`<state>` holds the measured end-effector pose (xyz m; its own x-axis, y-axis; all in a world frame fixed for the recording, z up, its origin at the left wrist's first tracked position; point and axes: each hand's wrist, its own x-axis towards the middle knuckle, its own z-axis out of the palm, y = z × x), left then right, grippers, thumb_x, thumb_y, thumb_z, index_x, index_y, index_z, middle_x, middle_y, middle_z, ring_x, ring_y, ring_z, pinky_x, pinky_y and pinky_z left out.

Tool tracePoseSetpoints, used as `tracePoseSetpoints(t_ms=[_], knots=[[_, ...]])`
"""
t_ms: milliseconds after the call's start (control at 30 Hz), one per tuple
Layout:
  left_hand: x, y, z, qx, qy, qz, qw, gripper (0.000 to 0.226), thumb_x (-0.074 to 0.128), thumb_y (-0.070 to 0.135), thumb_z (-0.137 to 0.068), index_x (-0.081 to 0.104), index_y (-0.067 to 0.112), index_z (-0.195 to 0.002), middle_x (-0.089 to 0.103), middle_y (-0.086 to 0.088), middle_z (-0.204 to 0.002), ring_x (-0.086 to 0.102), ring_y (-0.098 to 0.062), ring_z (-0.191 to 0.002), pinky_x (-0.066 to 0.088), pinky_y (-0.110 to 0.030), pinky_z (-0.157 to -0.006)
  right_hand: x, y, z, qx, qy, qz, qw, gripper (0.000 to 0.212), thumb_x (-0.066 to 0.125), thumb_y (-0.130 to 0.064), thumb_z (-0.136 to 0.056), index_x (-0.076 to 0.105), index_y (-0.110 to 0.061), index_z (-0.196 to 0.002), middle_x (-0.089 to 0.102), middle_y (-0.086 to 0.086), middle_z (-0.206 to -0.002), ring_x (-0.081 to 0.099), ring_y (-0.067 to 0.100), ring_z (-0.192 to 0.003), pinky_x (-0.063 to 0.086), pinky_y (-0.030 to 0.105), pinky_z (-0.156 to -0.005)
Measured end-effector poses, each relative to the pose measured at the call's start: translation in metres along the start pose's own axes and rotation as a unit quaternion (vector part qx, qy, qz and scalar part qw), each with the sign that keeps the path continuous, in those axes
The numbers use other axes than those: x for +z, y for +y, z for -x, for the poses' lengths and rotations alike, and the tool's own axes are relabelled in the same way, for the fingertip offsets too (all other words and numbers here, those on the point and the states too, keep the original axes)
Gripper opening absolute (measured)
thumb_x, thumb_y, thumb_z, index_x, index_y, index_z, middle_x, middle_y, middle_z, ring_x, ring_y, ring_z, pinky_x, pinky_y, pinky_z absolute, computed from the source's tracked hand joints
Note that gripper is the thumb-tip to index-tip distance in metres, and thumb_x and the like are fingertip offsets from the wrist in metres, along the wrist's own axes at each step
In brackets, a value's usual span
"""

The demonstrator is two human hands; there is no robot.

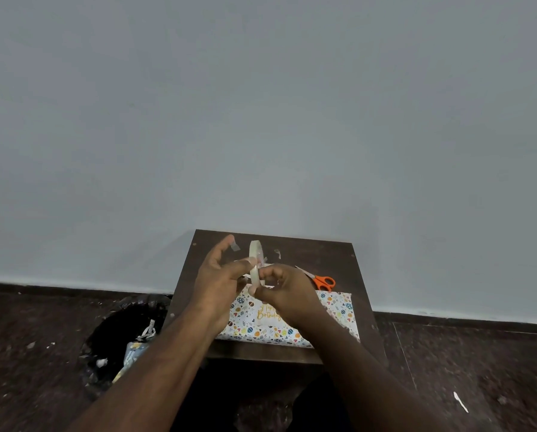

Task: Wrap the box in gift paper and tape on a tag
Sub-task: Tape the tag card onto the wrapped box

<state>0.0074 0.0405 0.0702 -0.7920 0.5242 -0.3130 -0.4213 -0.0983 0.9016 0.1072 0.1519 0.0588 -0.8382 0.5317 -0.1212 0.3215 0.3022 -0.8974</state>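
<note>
A box wrapped in white patterned gift paper (pixel 338 310) lies on a small dark table (pixel 332 257), with gold "Birthday" lettering (pixel 268 314) on top, partly hidden by my hands. Above the box I hold a roll of clear tape (pixel 255 254) upright. My left hand (pixel 220 275) grips the roll, and a short piece of tape (pixel 235 246) sticks to its raised index fingertip. My right hand (pixel 284 288) pinches the roll's lower edge with curled fingers.
Orange-handled scissors (pixel 323 282) lie on the table behind the box, to the right. A bin lined with a black bag (pixel 120 338), holding paper scraps, stands on the dark floor at the table's left. A grey wall rises right behind the table.
</note>
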Motion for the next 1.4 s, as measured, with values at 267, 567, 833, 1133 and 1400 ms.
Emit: tracePoseSetpoints(t_ms=[267,567,833,1133,1400], knots=[[0.002,-0.008,0.001,-0.106,-0.058,0.015,0.993,0.044,0.071,0.012,-0.093,0.067,0.041,-0.126,0.064,0.001,-0.124,0.064,-0.024,-0.117,0.055,-0.049,-0.099,-0.065,0.041,-0.037,0.036,0.071,0.275,0.958,0.033,0.061,-0.009,-0.096,0.070,-0.020,-0.126,0.073,0.006,-0.119,0.069,0.014,-0.083,0.058,0.027,-0.074],[-0.001,-0.021,0.000,-0.158,-0.082,0.023,0.984,0.063,0.048,-0.018,-0.089,0.075,0.031,-0.120,0.060,0.000,-0.137,0.065,-0.027,-0.118,0.060,-0.045,-0.091,-0.080,0.078,-0.076,0.108,0.015,0.408,0.906,0.034,0.060,-0.009,-0.094,0.073,-0.023,-0.122,0.071,0.005,-0.121,0.068,0.024,-0.105,0.057,0.035,-0.090],[0.003,-0.013,0.008,-0.127,-0.106,0.014,0.986,0.068,0.045,-0.016,-0.091,0.074,0.037,-0.121,0.058,0.010,-0.139,0.060,-0.023,-0.122,0.058,-0.040,-0.094,-0.044,0.025,-0.031,0.096,0.096,-0.165,0.977,0.018,0.071,-0.004,-0.089,0.070,-0.010,-0.106,0.075,-0.001,-0.083,0.068,0.011,-0.074,0.053,0.025,-0.063],[0.010,-0.009,0.021,-0.073,-0.113,-0.031,0.990,0.069,0.047,-0.011,-0.091,0.070,0.046,-0.124,0.063,0.016,-0.130,0.063,-0.010,-0.112,0.052,-0.034,-0.085,-0.006,-0.008,-0.001,0.126,0.096,-0.430,0.889,0.030,0.077,-0.009,-0.088,0.065,-0.008,-0.116,0.074,0.012,-0.098,0.068,0.021,-0.083,0.055,0.031,-0.072],[0.007,-0.012,0.010,0.079,-0.046,-0.221,0.971,0.069,0.050,-0.009,-0.093,0.068,0.050,-0.122,0.069,0.015,-0.122,0.052,-0.010,-0.066,0.044,-0.026,-0.056,-0.027,-0.005,0.010,0.125,0.104,-0.379,0.911,0.026,0.069,0.005,-0.088,0.062,-0.006,-0.111,0.070,0.014,-0.084,0.065,0.020,-0.073,0.055,0.030,-0.068]])
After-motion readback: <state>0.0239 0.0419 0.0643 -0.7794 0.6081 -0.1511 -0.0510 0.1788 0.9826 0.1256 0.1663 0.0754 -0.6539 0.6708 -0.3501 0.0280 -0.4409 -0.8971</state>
